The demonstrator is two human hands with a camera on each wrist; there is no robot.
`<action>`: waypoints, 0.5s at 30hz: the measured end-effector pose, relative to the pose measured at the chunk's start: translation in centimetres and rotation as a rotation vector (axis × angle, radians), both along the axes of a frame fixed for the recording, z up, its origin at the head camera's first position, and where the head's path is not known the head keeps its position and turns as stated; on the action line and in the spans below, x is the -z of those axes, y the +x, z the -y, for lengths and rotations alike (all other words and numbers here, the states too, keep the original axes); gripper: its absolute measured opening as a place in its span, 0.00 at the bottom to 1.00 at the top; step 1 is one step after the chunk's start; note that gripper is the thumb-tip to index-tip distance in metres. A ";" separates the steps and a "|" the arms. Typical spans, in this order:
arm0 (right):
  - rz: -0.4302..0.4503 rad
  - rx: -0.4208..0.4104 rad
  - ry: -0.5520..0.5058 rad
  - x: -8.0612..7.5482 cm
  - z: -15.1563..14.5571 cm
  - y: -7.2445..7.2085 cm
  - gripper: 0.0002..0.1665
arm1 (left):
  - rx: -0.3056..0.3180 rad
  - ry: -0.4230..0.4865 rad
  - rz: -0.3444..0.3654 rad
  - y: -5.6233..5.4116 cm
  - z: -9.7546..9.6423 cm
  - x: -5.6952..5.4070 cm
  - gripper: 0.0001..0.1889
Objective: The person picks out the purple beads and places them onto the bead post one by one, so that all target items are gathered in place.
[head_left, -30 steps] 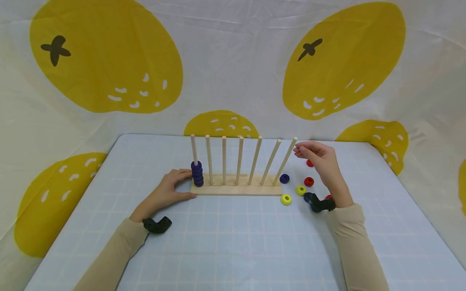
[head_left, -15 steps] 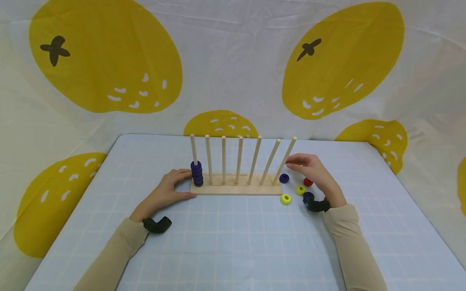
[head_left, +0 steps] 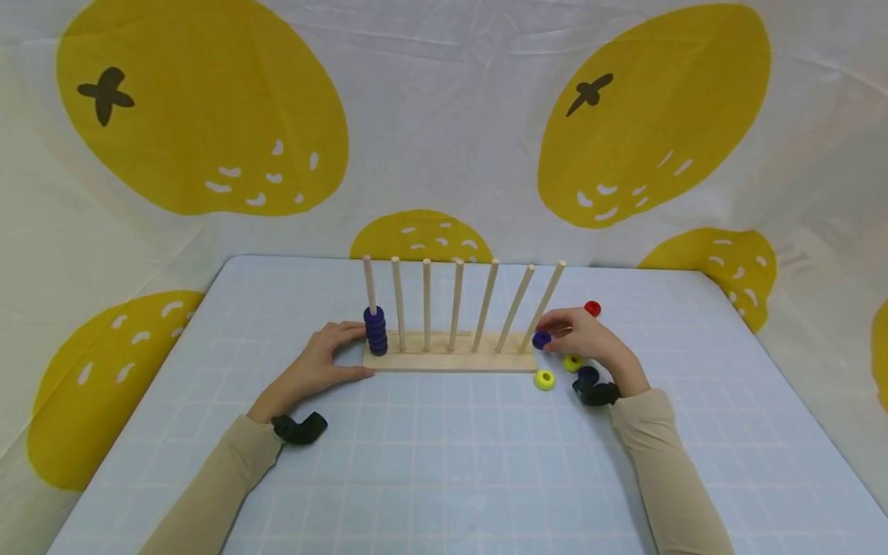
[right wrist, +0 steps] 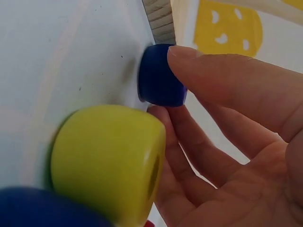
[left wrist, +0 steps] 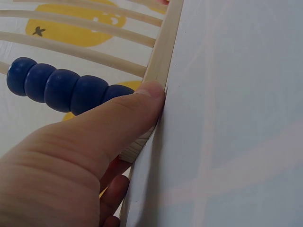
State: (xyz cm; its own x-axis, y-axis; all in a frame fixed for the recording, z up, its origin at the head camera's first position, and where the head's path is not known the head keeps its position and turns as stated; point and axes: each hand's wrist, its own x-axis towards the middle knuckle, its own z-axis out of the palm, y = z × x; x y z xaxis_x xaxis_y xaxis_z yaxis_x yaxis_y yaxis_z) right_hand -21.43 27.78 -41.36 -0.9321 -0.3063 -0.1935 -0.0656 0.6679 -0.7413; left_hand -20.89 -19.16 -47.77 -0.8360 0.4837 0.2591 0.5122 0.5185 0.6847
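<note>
A wooden peg rack [head_left: 451, 363] stands on the table with a row of upright pegs. Several dark blue beads [head_left: 375, 333] are stacked on its leftmost peg; the other pegs are bare. My left hand [head_left: 321, 361] grips the rack's left end, thumb [left wrist: 150, 90] on the front edge and fingers behind. Beside the rack's right end, my right hand [head_left: 590, 337] pinches a loose blue bead [right wrist: 160, 75] lying on the table, its thumb on the near side and fingers beyond.
Near the right hand lie a yellow bead [head_left: 544, 380], a second yellow bead [head_left: 573, 363], another blue bead [head_left: 588, 375] by the wrist camera and a red bead [head_left: 592, 308] farther back. A fruit-printed cloth [head_left: 444, 116] hangs behind the table.
My right hand has come down and leftward from beside the top of the rightmost peg to the loose blue bead and taken hold of it. The left hand stays on the rack.
</note>
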 end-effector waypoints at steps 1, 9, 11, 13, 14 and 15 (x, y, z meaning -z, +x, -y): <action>-0.009 -0.006 0.003 0.0 0.1 0.0 0.21 | 0.000 -0.002 -0.002 0.0 0.0 0.0 0.37; -0.016 0.016 0.057 0.0 0.5 0.0 0.19 | 0.006 0.004 -0.022 0.0 0.0 0.0 0.36; -0.015 0.019 0.068 0.1 0.6 0.0 0.19 | 0.006 0.005 -0.025 0.0 0.0 0.0 0.36; -0.011 0.018 0.073 0.1 0.6 0.0 0.18 | 0.006 0.007 -0.025 0.1 0.0 -0.1 0.36; -0.010 0.018 0.074 0.1 0.6 0.0 0.18 | 0.006 0.008 -0.025 0.1 0.0 0.0 0.36; -0.009 0.019 0.076 0.1 0.6 0.0 0.18 | 0.004 0.006 -0.022 0.1 0.0 0.0 0.36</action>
